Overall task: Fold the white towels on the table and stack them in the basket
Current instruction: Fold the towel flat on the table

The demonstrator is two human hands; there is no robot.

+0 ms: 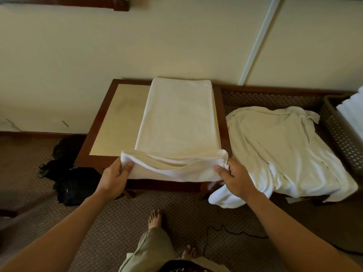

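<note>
Towel (176, 118) lies lengthwise on table (106, 122), near end lifted. L hand (115, 173) and R hand (235, 178) each pinch a near corner. Soft, limp, light (sags mid-span): hold both corners, keep taut.

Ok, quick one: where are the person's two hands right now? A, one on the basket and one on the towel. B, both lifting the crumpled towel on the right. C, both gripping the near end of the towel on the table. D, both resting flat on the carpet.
C: the left hand and right hand each pinch a near corner of the towel lying on the table.
</note>
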